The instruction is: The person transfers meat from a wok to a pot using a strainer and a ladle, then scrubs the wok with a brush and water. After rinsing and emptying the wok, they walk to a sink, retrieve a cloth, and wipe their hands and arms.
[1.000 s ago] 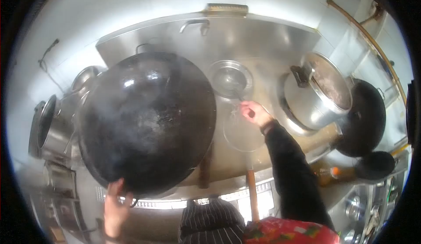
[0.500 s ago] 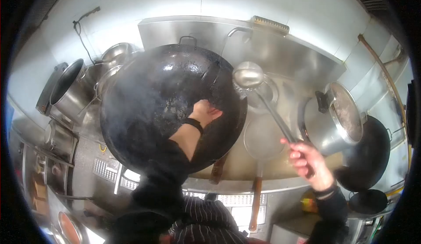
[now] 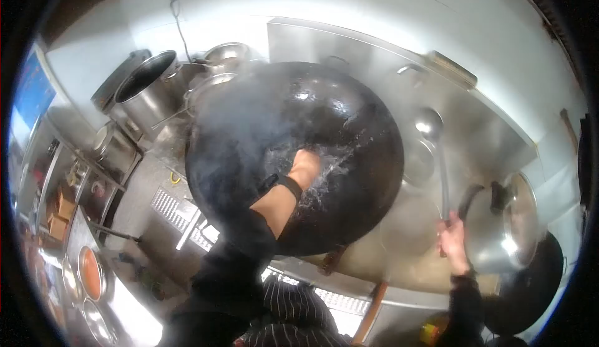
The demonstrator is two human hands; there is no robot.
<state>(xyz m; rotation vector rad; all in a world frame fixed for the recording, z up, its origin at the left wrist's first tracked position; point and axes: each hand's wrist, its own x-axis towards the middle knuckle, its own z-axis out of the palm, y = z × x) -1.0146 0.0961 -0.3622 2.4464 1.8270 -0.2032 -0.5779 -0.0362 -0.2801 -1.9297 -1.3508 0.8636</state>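
Note:
A large dark wok (image 3: 355, 203) fills the middle of the view, with steam over its left side and wet, splashed liquid near its centre. My left hand (image 3: 306, 165), with a dark band at the wrist, is over the wok's middle beside the splashes; its fingers are hidden. On the right, my right hand (image 3: 452, 240) is wrapped round the dark handle of a metal ladle (image 3: 429, 124), whose bowl is up near the steel backsplash. A round strainer (image 3: 409, 222) lies under the steam between the wok and my right hand.
A steel pot (image 3: 499, 238) and a dark wok (image 3: 530, 291) are at the right. Another tall pot (image 3: 153, 104) and metal bowls (image 3: 226, 54) stand at the back left. A container of red contents (image 3: 91, 273) is at the lower left. A faucet (image 3: 412, 69) projects from the backsplash.
The view has shifted, so the wok appears further right. My left hand is now among fresh splashes. The ladle has swung more upright, away from the wok's rim, still in my right hand.

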